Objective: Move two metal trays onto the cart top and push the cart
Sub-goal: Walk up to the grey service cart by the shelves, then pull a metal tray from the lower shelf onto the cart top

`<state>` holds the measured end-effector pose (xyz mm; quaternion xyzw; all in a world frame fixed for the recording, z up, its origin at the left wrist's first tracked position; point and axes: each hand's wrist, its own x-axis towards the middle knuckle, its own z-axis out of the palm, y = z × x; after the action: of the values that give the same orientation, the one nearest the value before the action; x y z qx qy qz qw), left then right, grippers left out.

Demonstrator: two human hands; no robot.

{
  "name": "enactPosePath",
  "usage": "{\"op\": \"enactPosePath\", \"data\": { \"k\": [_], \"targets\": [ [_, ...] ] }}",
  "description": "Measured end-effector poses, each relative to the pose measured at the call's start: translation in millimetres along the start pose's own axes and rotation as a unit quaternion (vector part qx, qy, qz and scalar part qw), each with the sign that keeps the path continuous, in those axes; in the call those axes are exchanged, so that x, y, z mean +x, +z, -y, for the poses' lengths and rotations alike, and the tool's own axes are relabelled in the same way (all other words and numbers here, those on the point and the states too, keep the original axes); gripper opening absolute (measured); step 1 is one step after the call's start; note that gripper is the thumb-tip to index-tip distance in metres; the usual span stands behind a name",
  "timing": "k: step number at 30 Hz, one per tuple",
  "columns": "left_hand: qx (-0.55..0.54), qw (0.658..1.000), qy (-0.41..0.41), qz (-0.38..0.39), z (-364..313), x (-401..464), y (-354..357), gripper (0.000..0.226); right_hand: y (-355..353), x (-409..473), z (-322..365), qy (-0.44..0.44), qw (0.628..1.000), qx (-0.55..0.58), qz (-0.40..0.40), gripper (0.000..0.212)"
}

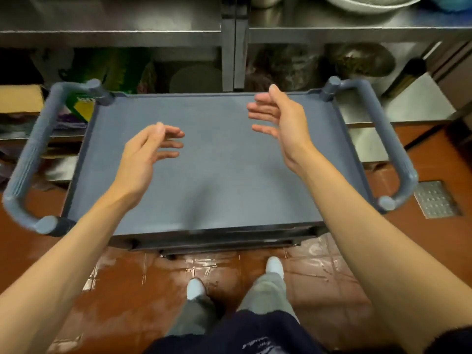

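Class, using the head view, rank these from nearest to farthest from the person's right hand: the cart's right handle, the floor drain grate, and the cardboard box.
Measured from the right hand, held open above the cart top:
1. Right handle, just to its right, at the cart's end.
2. Floor drain grate, farther right and lower, set in the red tiles.
3. Cardboard box, across the cart at the far left edge.

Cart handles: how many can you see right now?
2. The left handle loops off the cart top's left end; the right handle off its right end. Neither hand grips one.
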<state>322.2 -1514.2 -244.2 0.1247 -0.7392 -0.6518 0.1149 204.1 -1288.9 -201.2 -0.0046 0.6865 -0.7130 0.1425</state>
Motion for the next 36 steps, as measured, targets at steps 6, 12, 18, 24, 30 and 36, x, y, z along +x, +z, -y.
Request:
{"op": "enactPosePath", "data": {
  "k": [6,12,18,24,30,36],
  "targets": [
    [-0.022,0.996,-0.063,0.064,25.6,-36.9,-8.2,0.033,0.5,-47.8,-35.6,0.025,0.999,-0.001,-0.032,0.031],
    [0.021,0.991,-0.082,0.107,55.9,-80.9,-7.3,0.037,-21.4,-81.4,-84.9,0.061,0.997,-0.008,0.038,0.029],
    [0.1,0.959,-0.16,0.212,89.8,-115.5,0.3,0.046,-47.2,-109.0,-133.2,0.11,0.959,-0.114,0.234,0.03],
    [0.224,0.917,-0.18,0.276,129.8,-118.2,8.7,0.044,-46.5,-107.6,-176.7,0.132,0.903,-0.268,0.308,0.027],
    [0.286,0.888,-0.174,0.315,178.1,-101.1,15.5,0.058,-38.9,-86.3,-247.6,0.163,0.841,-0.376,0.354,0.04],
    [0.387,0.844,-0.145,0.343,267.7,-85.8,31.0,0.041,-43.4,-46.5,-348.3,0.169,0.768,-0.536,0.308,0.049]
  ]
}}
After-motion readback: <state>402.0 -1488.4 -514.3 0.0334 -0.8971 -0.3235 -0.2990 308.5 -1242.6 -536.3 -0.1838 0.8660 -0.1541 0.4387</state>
